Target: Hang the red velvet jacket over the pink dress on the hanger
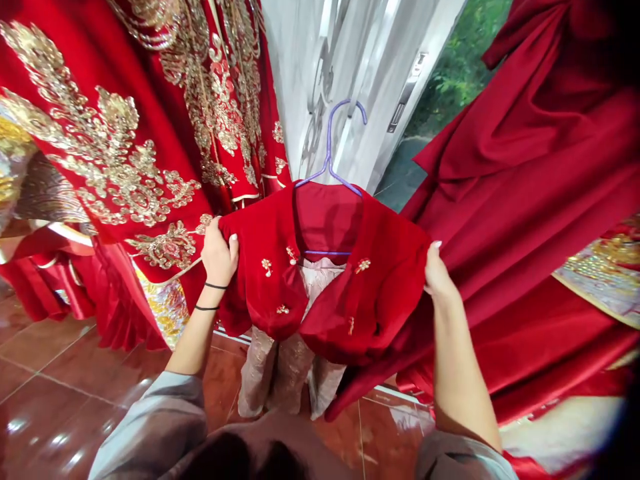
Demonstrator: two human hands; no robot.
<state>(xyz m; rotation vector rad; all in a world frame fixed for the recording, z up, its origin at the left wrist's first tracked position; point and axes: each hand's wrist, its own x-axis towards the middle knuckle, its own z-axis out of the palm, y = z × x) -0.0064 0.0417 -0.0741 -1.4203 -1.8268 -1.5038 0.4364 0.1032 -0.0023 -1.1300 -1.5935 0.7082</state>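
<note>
A short red velvet jacket [390,267] with small gold and pearl ornaments hangs on a purple wire hanger [329,143] in front of me. The hanger's crossbar shows inside the open neckline. My left hand [219,253] grips the jacket's left shoulder, thumb on the front and the other fingers hidden behind. At the opposite shoulder, my right hand [437,270] pinches the cloth near the sleeve. Under the jacket, a pale pinkish skirt-like cloth [260,373] hangs down and shows through the front opening.
Red garments with gold beaded embroidery [145,180] hang close on the left. A large plain red drape [515,153] fills the right. Behind the hanger is a white door [367,60] with a latch plate, and greenery beyond it. The tiled floor [50,387] is reddish brown.
</note>
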